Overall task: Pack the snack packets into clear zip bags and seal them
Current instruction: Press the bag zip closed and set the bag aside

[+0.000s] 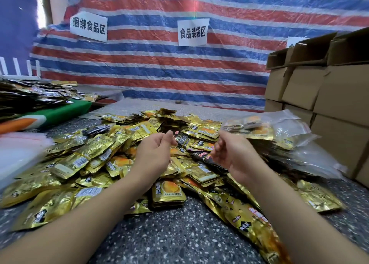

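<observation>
A large heap of gold foil snack packets (pixel 111 160) covers the speckled table (pixel 179 233). My left hand (pixel 155 154) hovers over the middle of the heap, palm turned inward, fingers loosely curled and holding nothing. My right hand (pixel 229 154) hovers beside it, fingers also loosely curled. A filled clear zip bag (pixel 251 128), blurred, lies just beyond its fingertips on a stack of other filled clear bags (pixel 295 154) at the right. I see no packet in either hand.
Cardboard boxes (pixel 329 96) are stacked at the right edge. Empty clear bags (pixel 18 156) lie at the left, with a green and orange board (pixel 50 116) and more packets (pixel 36 94) behind them. A striped tarp (pixel 159 64) with paper signs closes the back.
</observation>
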A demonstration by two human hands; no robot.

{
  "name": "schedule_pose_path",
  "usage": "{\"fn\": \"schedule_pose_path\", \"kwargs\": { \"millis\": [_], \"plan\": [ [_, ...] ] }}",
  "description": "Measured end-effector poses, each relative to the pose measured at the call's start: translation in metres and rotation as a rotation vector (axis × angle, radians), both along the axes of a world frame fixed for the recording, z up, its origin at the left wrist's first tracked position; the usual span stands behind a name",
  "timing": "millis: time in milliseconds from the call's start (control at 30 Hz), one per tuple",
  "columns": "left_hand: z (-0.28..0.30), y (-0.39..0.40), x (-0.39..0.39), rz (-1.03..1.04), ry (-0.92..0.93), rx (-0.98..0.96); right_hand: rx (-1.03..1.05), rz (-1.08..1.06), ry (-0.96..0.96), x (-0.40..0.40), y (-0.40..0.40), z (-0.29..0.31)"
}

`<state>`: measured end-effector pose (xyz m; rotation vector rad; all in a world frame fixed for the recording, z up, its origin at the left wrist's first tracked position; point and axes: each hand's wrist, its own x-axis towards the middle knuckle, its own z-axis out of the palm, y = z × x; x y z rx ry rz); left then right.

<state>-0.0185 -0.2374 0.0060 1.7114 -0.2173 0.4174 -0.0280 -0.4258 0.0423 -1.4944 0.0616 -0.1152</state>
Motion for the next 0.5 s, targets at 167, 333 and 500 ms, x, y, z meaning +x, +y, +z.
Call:
{"fn": "schedule_pose_path", "kwargs": {
  "millis": [167,333,500],
  "plan": [
    [0.001,-0.003,-0.011,0.021,-0.151,0.149,-0.211,0.018,-0.082,-0.012,0.009,-0.028],
    [0.022,0.019,0.002,0.171,-0.262,0.463,-0.319,0.048,-0.160,-0.014,0.012,-0.027],
    [0.038,0.097,0.024,0.507,-0.215,0.691,-0.455,0.069,-0.221,-0.010,0.015,-0.034]
  ]
}}
